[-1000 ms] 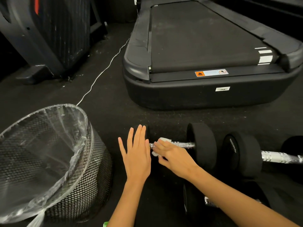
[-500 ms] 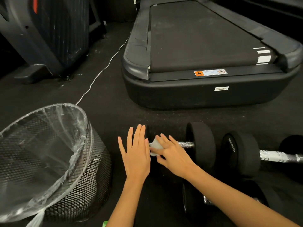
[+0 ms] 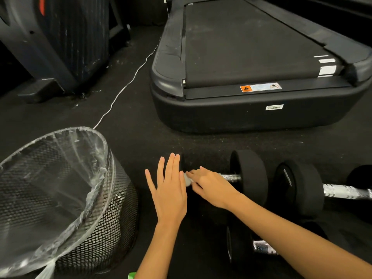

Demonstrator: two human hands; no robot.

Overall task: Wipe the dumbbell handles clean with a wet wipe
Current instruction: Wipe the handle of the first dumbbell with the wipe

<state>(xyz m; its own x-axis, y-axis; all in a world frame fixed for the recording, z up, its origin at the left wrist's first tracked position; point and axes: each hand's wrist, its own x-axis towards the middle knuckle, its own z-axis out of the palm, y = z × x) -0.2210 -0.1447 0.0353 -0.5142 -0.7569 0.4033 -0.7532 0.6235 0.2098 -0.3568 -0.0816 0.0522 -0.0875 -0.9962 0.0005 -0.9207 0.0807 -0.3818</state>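
Note:
A black dumbbell [image 3: 248, 174] with a silver knurled handle [image 3: 231, 176] lies on the dark floor. My right hand [image 3: 211, 186] presses a white wet wipe [image 3: 187, 179] around the left end of that handle. My left hand [image 3: 169, 188] rests flat, fingers straight and apart, against the dumbbell's left head, which it mostly hides. A second dumbbell [image 3: 298, 184] lies to the right with its handle [image 3: 344, 191] bare. A third dumbbell [image 3: 259, 247] lies nearer me, partly under my right forearm.
A black mesh waste bin [image 3: 112, 218] lined with clear plastic stands at the left. A treadmill [image 3: 251, 109] fills the space beyond the dumbbells. A white cable [image 3: 124, 88] runs across the floor toward another machine [image 3: 60, 47]. Something green [image 3: 131, 275] peeks at the bottom edge.
My right hand has slid the wipe leftward along the handle toward my left hand, uncovering more bare metal on the right. My left hand has stayed in place.

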